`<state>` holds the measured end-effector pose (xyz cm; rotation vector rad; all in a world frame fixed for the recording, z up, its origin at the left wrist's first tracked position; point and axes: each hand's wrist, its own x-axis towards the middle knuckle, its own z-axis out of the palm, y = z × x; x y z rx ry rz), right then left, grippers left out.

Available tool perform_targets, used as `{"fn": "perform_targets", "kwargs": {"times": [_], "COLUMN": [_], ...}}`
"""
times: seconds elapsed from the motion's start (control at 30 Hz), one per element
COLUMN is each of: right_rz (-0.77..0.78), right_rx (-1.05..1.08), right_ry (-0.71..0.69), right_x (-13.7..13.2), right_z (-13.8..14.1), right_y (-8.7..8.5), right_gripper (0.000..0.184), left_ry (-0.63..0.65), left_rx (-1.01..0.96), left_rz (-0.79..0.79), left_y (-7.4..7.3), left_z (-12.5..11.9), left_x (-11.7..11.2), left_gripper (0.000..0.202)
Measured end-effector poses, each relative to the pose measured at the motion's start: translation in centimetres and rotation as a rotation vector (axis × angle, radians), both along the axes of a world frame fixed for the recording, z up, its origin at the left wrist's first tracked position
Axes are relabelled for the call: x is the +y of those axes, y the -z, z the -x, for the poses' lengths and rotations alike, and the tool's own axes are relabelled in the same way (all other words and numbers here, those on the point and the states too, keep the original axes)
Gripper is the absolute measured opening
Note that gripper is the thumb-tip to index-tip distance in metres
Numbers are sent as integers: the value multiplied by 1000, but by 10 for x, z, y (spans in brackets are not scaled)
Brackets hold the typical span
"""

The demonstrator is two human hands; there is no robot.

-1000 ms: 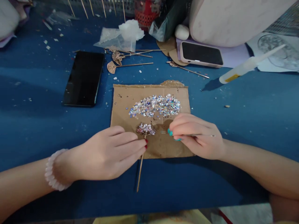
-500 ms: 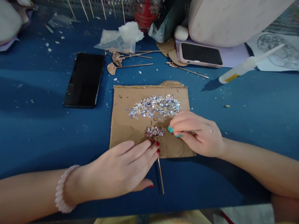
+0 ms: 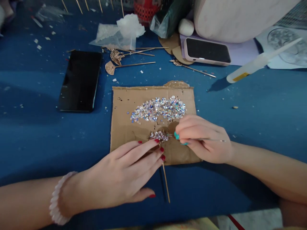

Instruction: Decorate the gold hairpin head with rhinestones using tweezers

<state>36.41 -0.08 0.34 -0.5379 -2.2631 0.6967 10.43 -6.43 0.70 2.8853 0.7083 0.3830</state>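
Down on the blue table (image 3: 251, 121), the biggest worry is the cardboard sheet (image 3: 124, 127). It lies loose, its near edge right under my two hands, and one nudge from a wrist could slide it and everything on it.

Now my left hand (image 3: 120, 179): the fingers are stretched out flat, not curled round anything. The fingertips press the hairpin (image 3: 166, 183) down just below its jewelled head, and the thumb rests off to the side on the table. That's a press, not a grasp, so I judge the thin stem could roll or swivel under my fingers if any force comes from the side.

Over to my right hand (image 3: 203, 140), closed in a pinch on the thin pick (image 3: 216, 140). Its tip points at the head of the pin and is very close; I cannot tell whether it touches. If I push too hard there, the head could skid toward my left fingertips, or stones already stuck on it could pop off.

Just beyond, the heap of rhinestones (image 3: 159, 108) lies right beside my right knuckles. A careless sweep of that hand could scatter it across the board and onto the table, where loose bits already lie.

Smallest of all is anything riding on the pick's tip: it is too small for me to make out, and it would be easy to lose
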Motion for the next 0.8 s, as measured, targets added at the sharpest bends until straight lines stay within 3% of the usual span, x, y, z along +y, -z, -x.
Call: {"fn": "perform_targets", "kwargs": {"times": [0.47,0.8], "right_rz": [-24,-30], "right_rx": [-2,-8], "right_ry": [14,16], "right_x": [-1,-1], "right_z": [1,1], "right_y": [1,2], "right_gripper": [11,10], "left_ry": [22,31], "left_rx": [10,13], "left_rz": [161,171], "left_y": [3,3], "left_z": [3,2], "left_x": [2,2], "left_gripper": [55,56]}}
